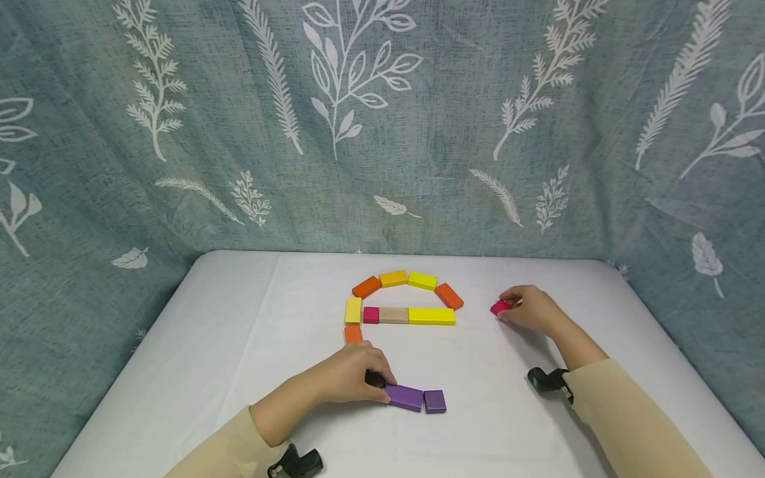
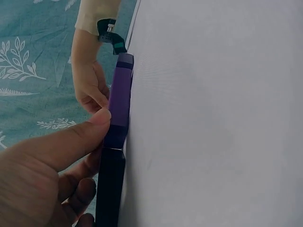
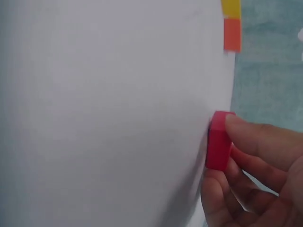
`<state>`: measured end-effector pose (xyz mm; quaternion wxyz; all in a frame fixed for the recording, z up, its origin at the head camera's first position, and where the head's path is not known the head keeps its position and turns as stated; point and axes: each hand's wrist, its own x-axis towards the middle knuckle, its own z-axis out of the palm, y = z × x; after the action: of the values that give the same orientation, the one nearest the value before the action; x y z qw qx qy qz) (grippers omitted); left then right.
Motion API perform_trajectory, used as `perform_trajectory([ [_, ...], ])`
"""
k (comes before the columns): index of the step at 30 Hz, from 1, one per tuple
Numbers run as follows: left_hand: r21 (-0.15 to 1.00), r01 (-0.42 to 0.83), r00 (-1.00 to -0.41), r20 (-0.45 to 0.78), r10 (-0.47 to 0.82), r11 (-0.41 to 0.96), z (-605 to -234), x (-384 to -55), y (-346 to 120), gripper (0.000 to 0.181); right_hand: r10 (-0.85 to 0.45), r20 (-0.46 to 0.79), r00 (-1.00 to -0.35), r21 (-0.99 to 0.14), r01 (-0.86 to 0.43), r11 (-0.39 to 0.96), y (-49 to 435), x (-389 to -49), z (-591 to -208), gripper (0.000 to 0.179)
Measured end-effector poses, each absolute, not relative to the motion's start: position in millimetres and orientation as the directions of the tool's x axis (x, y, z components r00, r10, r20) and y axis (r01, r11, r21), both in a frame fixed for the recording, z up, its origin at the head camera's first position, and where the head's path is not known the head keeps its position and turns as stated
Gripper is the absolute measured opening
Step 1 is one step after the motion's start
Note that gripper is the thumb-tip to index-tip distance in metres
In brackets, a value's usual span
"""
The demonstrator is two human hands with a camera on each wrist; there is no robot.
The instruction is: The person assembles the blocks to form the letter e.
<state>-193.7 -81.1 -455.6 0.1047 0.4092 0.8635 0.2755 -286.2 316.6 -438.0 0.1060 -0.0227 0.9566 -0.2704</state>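
My left hand (image 1: 349, 375) pinches the left end of a purple rectangular block (image 1: 405, 398), its thumb against the near side. A black block (image 1: 375, 379) lies partly hidden under that hand and shows as a dark bar (image 2: 111, 189) in the left wrist view. Just right of the purple block sits a small dark purple square block (image 1: 435, 401). Over at the right, my right hand (image 1: 534, 310) holds a small red block (image 1: 501, 307) between thumb and fingers. In the right wrist view, this red block (image 3: 219, 142) is close to the white surface.
Orange and yellow blocks, including a yellow one (image 1: 422, 281), form an arch on the white table (image 1: 287, 299). Beneath it runs a row of a red block (image 1: 370, 315), a tan block (image 1: 393, 315) and a long yellow block (image 1: 431, 317). A patterned green cloth (image 1: 442, 133) hangs behind.
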Motion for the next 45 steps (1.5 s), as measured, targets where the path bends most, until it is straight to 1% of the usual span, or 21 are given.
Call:
perform_trajectory([
  [4, 0.565, 0.644, -0.645, 0.037, 0.763, 0.517, -457, -194, -81, 0.020, -0.155, -0.205, -0.966, -0.536, -0.021, 0.844, 311, -271, -436, 0.046],
  [10, 0.562, 0.643, -0.648, 0.036, 0.761, 0.520, -456, -195, -82, 0.020, -0.211, -0.239, -0.948, -0.575, -0.037, 0.817, 300, -252, -432, 0.044],
  [13, 0.560, 0.645, -0.647, 0.037, 0.762, 0.520, -455, -195, -82, 0.020, -0.263, -0.239, -0.935, -0.597, -0.073, 0.799, 296, -244, -431, 0.041],
  [19, 0.555, 0.648, -0.644, 0.036, 0.764, 0.521, -455, -195, -82, 0.020, -0.432, -0.208, -0.877, -0.654, -0.204, 0.728, 288, -228, -427, 0.037],
  [24, 0.562, 0.639, -0.649, 0.027, 0.760, 0.525, -455, -195, -80, 0.020, -0.514, -0.199, -0.834, -0.705, -0.242, 0.667, 281, -213, -425, 0.035],
  [29, 0.550, 0.647, -0.647, 0.028, 0.762, 0.529, -456, -195, -80, 0.020, -0.570, -0.213, -0.793, -0.750, -0.241, 0.616, 270, -200, -424, 0.034],
  [33, 0.531, 0.656, -0.648, 0.032, 0.761, 0.536, -455, -194, -80, 0.020, -0.599, -0.230, -0.767, -0.761, -0.242, 0.602, 262, -193, -424, 0.033],
  [41, 0.547, 0.643, -0.654, 0.026, 0.756, 0.537, -455, -194, -80, 0.020, -0.607, -0.234, -0.759, -0.740, -0.266, 0.618, 253, -186, -430, 0.029],
  [45, 0.548, 0.643, -0.654, 0.027, 0.756, 0.536, -456, -194, -80, 0.020, -0.624, -0.235, -0.745, -0.742, -0.277, 0.610, 248, -183, -433, 0.029],
])
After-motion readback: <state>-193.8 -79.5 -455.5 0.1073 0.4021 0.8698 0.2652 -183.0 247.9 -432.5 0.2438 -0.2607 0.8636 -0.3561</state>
